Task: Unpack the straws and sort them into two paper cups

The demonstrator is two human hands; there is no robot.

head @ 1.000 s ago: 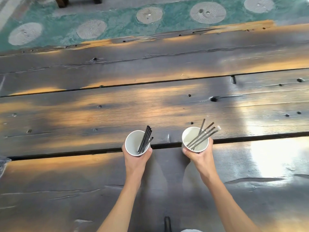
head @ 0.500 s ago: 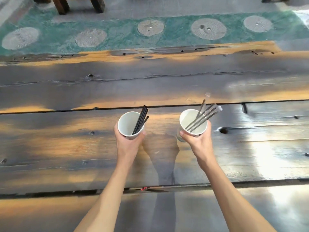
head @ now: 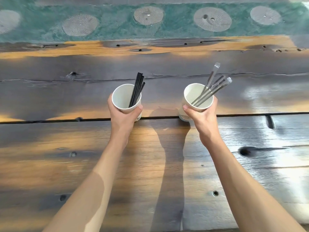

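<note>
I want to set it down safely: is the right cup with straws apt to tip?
Probably somewhat. The right cup looks like light paper, and its straws all lean past one side of the rim, likely shifting weight there. The right hand grips its wall, which may dent.

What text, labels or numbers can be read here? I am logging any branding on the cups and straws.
None can be read.
Left paper cup: a faint print low on the wall, mostly hidden by the left hand.
Right paper cup: a grey print near the base, too blurred to read.
Black straws, wrapped straws, table: no text.
</note>
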